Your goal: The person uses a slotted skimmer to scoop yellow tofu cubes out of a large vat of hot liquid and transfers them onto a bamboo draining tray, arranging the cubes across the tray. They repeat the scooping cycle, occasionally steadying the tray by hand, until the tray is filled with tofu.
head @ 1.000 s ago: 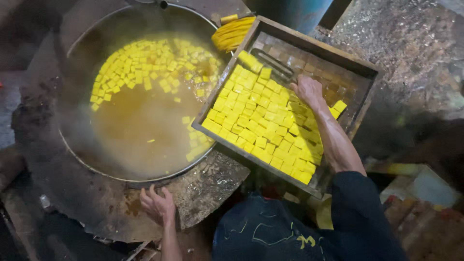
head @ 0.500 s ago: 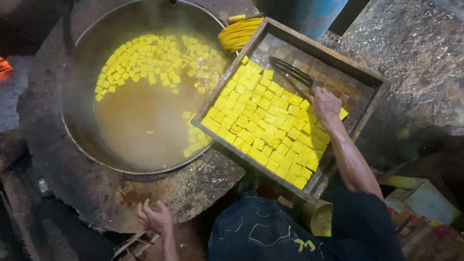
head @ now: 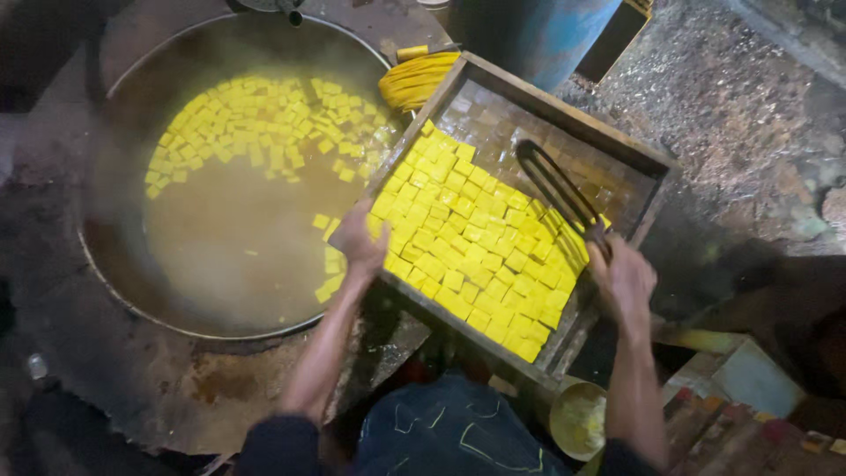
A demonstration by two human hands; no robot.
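Now left hand (head: pixel 359 240) had come up from worktop edge at 6 o'clock to wooden tray (head: pixel 564 119), grip clamped on its 9 o'clock rim. Right hand (head: pixel 624 280) closed round dark scraper (head: pixel 557 187), no longer flat on yellow cubes (head: pixel 476 238). Tray leaned over steaming wok (head: pixel 115 264); tipping looked near.

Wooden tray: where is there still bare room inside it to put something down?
The wooden tray is bare along its far side, between the far rim and the yellow cubes, though the dark tool in the right hand lies across it. The near half is crowded with cubes; the left hand grips that edge.
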